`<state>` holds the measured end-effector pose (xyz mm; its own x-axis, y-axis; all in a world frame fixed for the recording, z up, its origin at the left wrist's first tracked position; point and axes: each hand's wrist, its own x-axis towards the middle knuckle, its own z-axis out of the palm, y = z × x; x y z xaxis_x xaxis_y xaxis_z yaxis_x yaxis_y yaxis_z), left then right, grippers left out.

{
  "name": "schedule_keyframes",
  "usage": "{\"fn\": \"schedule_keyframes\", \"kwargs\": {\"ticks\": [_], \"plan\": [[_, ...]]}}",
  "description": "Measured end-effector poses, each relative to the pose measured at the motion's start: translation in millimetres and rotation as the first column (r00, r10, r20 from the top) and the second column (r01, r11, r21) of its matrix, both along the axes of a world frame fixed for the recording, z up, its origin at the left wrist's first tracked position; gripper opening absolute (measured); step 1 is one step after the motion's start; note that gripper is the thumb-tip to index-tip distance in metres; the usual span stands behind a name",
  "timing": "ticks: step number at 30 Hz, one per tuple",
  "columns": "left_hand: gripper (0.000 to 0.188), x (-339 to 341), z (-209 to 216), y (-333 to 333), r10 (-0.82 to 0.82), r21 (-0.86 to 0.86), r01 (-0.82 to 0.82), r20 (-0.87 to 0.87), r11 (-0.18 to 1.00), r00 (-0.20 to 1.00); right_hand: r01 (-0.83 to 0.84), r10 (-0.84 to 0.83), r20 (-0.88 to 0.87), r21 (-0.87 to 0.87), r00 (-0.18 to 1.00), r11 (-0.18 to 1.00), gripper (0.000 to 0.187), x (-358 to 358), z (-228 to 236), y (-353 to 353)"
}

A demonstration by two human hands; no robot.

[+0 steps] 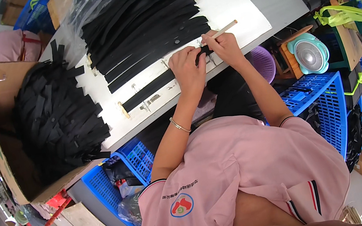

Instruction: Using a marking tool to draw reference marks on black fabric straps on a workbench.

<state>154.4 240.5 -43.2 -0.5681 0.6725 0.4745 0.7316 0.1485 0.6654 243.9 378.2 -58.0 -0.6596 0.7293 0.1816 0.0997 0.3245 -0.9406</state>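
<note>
A black fabric strip [148, 89] lies slantwise along the near edge of a white board [232, 1]. My left hand [187, 70] is closed on this strip near its right part, fingers bent and thumb toward the strip's end. Close beside it, my right hand [226, 50] grips a pale pencil [227, 27], its upper end pointing up and right. The pencil's tip is hidden by my fingers, over the strip's right end. Beyond my hands, many black strips [142, 26] lie side by side on the board. Small marks and tape pieces show on the board near the strip.
A cardboard box [3, 138] heaped with black strips [59, 116] stands left of the board. Blue plastic crates [333, 123] sit below on both sides. At right are a teal fan [309, 54] and a purple basket [263, 64]. Another person [10, 48] is at far left.
</note>
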Motion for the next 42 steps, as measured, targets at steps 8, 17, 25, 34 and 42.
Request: {"fn": "schedule_keyframes", "kwargs": {"ticks": [8, 17, 25, 34, 42], "plan": [[0.016, 2, -2, 4, 0.027, -0.026, -0.027, 0.011, 0.999, 1.0, 0.042, -0.044, 0.012, 0.131, 0.999, 0.99, 0.027, -1, -3, -1], [0.017, 4, -3, 2, 0.046, 0.016, -0.046, 0.015, 0.999, 0.999, -0.053, 0.047, 0.041, 0.18, 0.998, 0.982, 0.025, 8, 3, -2], [0.019, 6, -5, 2, 0.049, 0.031, -0.049, 0.002, 0.998, 0.999, -0.078, 0.068, 0.062, 0.176, 0.996, 0.981, 0.025, 12, 2, -1], [0.025, 2, -1, -8, 0.004, -0.059, -0.003, 0.003, 0.998, 1.0, 0.001, -0.025, -0.112, -0.203, 0.993, 0.979, 0.029, 11, 12, -3], [0.077, -52, -7, -1, 0.089, -0.284, -0.11, -0.083, 0.953, 0.993, 0.149, -0.161, -0.057, -0.164, 0.985, 0.975, 0.031, 17, 9, -2]]}}
